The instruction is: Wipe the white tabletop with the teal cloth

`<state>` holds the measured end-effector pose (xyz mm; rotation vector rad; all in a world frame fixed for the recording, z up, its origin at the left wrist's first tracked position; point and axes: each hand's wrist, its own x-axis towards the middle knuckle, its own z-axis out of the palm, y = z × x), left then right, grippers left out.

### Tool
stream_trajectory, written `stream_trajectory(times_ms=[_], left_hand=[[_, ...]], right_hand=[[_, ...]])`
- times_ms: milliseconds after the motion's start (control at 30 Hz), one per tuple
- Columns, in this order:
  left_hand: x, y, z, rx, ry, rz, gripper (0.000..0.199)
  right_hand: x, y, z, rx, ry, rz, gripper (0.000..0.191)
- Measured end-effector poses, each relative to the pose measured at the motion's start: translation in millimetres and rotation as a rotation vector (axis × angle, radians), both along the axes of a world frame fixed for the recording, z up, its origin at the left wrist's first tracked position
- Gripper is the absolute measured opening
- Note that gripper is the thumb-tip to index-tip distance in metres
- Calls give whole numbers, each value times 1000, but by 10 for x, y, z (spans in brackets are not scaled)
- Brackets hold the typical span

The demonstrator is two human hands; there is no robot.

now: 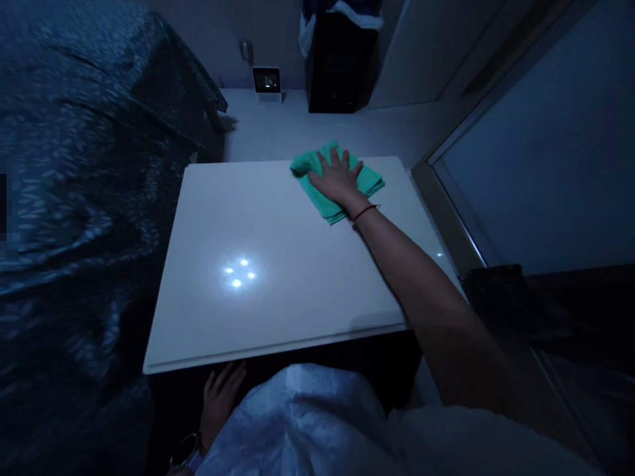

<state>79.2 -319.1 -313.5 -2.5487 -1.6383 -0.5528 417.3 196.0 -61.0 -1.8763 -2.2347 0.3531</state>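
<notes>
My right hand (pixel 338 178) lies flat with spread fingers on a folded green cloth (pixel 322 198), pressing it against the white tabletop (pixel 258 225) near the far edge. A thin red string bracelet (pixel 366 213) circles that wrist. My left hand (pixel 221 396) is below the table's near edge, its fingers stretched out and pointing toward that edge, with nothing seen in them. Around the left wrist is a watch or bangle (pixel 183 451), too dark to tell which. Part of the cloth is hidden under my right hand.
A patterned dark cover (pixel 79 165) drapes over something on the left. On the floor beyond the table stand a small screen device (pixel 268 82) and a black cabinet (pixel 337 63) with cloth on top. A framed panel (pixel 550 152) rises at right. Ceiling lights reflect on the tabletop.
</notes>
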Motion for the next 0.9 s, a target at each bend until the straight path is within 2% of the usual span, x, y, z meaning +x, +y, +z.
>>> stream_trajectory(times_ms=[133,233,333,467,500,567,600,700,767,867,900], left_hand=[[31,-115,-129,-80,-100,29,62],[66,-190,-243,-154,-197,262,69],[131,-217,-290,-149,-319,467,60],[228,-209,-153,-225,-475,593,46],[248,-212,-91,-280,-526,648,45],[281,-229,44,-372,-651,840,40],[298,-238,114,-424,-731,879,39],[373,-220,342,-486,-836,883,48],[452,-130,528,-545,-986,1001,58],[575,108,855,-737,-1246,1197,85],[605,192,964,-752,-1232,1188,83]], right_hand=[[-550,-410,-65,34,65,301,82],[-951,-864,-97,71,76,536,80],[-1201,-1395,-78,143,44,778,80],[-1182,-2053,37,258,-81,1084,78],[-1120,-2182,74,282,-103,1153,76],[-957,-2377,137,319,-126,1276,73],[-868,-2439,157,332,-133,1330,72],[-632,-2464,142,355,-137,1447,68],[-522,-2326,77,336,-108,1442,65],[-395,-1864,-33,237,-64,1297,66],[-349,-1650,-55,193,-63,1213,67]])
